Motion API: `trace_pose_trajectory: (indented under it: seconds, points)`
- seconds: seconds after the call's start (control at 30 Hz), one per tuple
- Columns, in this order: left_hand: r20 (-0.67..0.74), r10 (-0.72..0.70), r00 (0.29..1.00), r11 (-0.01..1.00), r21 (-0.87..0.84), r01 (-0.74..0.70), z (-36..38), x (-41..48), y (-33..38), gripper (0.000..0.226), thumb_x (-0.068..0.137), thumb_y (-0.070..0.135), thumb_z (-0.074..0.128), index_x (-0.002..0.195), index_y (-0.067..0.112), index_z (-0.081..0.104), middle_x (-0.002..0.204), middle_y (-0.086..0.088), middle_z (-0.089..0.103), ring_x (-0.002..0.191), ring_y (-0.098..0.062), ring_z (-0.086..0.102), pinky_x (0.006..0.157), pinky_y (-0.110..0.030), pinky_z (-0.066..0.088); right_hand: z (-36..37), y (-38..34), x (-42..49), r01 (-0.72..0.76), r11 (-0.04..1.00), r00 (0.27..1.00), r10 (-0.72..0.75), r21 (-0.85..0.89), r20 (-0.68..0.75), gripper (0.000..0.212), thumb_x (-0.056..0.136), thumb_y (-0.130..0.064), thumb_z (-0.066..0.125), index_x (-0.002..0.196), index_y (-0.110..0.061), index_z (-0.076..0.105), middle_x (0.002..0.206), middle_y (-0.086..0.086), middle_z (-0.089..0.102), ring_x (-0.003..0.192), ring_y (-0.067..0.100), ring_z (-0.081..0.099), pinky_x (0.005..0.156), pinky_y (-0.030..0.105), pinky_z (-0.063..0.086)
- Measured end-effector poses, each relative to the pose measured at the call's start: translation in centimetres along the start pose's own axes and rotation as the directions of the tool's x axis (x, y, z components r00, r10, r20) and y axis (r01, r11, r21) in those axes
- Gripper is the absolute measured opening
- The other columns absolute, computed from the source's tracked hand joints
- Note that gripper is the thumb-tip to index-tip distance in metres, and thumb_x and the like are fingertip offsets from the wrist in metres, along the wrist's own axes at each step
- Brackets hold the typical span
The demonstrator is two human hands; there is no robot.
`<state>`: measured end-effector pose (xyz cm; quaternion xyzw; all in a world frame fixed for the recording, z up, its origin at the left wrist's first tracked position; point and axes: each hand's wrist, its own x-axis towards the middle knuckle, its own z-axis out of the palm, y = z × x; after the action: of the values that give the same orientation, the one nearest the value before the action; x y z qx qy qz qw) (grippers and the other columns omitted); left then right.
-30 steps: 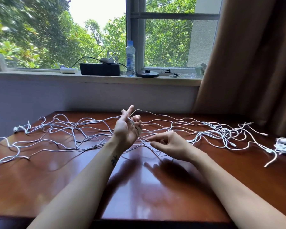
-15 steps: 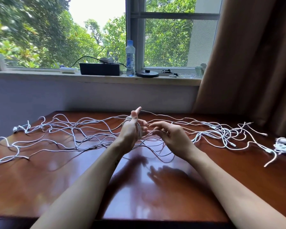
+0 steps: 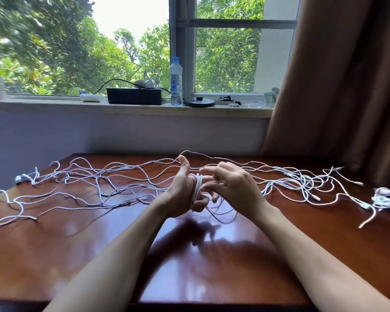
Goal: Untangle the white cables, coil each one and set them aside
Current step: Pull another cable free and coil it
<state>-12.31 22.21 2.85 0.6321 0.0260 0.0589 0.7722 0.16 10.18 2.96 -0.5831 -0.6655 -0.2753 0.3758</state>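
- Daylight is coming through the window onto a dark polished table [image 3: 54, 255] that is standing below a window sill [image 3: 32, 106].
- On the sill, a water bottle [image 3: 175, 82] is standing just beside a black box [image 3: 134, 96]. A brown curtain [image 3: 347, 86] is hanging at the right.
- Across the far half of the table, the white cables [image 3: 99, 176] are lying in one loose tangle that runs from the left edge to the right. Strands are crossing one another, and several plug ends are showing.
- Over the middle of the table, the left hand [image 3: 182, 194] is pointing its thumb up. Its fingers are curling round a coil [image 3: 197, 185] of several turns wound about them.
- Just beside the coil, the right hand [image 3: 232, 188] is working with its fingers bent and spread. Motion blur is hiding whether they are pinching a strand.
- At the far right edge, a small bundle [image 3: 387, 199] is lying at the tangle's right-hand end. It is probably a cable already coiled and set aside.
- Judged progress: early. One cable is being wound, and most of the tangle is waiting to be separated, coiled and placed.
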Motion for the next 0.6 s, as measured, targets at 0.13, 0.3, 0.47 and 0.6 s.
trace_pose_trajectory:
  seconds: [0.13, 0.3, 0.47, 0.6]
  points:
    - [0.066, -0.092, 0.994, 0.996, 0.016, 0.092, 0.08, -0.24, 0.06, 0.122, 0.071, 0.092, -0.011, 0.083, 0.004, 0.072, 0.075, -0.022, 0.059, 0.032, -0.012, 0.03, 0.045, -0.025, 0.01, 0.27, 0.3, -0.17, -0.028, 0.997, 0.997, 0.023, 0.065, 0.079, 0.033, 0.089, -0.032, 0.071, 0.121, -0.029, 0.073, 0.086, -0.01, 0.055, 0.081, 0.005, 0.047, 0.075, 0.027, 0.046]
    - [0.078, -0.162, 0.984, 0.987, 0.033, 0.16, -0.18, -0.53, 0.08, 0.123, 0.07, 0.093, -0.013, 0.091, 0.005, 0.07, 0.073, -0.021, 0.057, 0.033, -0.01, 0.024, 0.047, -0.025, 0.011, 0.38, 0.32, -0.36, -0.073, 0.985, 0.98, 0.042, 0.156, 0.193, 0.031, 0.092, -0.033, 0.061, 0.119, -0.027, 0.075, 0.086, -0.005, 0.055, 0.079, 0.007, 0.05, 0.072, 0.029, 0.047]
    - [0.023, -0.172, 0.985, 0.985, 0.028, 0.171, -0.08, -0.39, 0.23, 0.124, 0.07, 0.093, -0.013, 0.074, 0.005, 0.074, 0.065, -0.019, 0.059, 0.033, -0.01, 0.025, 0.046, -0.024, 0.011, 0.34, 0.4, -0.21, -0.137, 0.982, 0.977, 0.113, 0.128, 0.18, 0.026, 0.088, -0.035, 0.062, 0.105, -0.023, 0.077, 0.087, -0.006, 0.058, 0.078, 0.01, 0.057, 0.073, 0.031, 0.051]
    - [-0.059, -0.165, 0.985, 0.984, 0.059, 0.168, -0.3, -0.42, 0.39, 0.121, 0.074, 0.09, -0.011, 0.067, 0.0, 0.07, 0.055, -0.015, 0.055, 0.033, -0.011, 0.024, 0.045, -0.025, 0.01, 0.26, 0.58, -0.3, -0.161, 0.986, 0.976, 0.154, 0.034, 0.154, 0.016, 0.088, -0.034, 0.071, 0.096, -0.02, 0.075, 0.085, -0.012, 0.057, 0.077, 0.008, 0.056, 0.071, 0.035, 0.052]
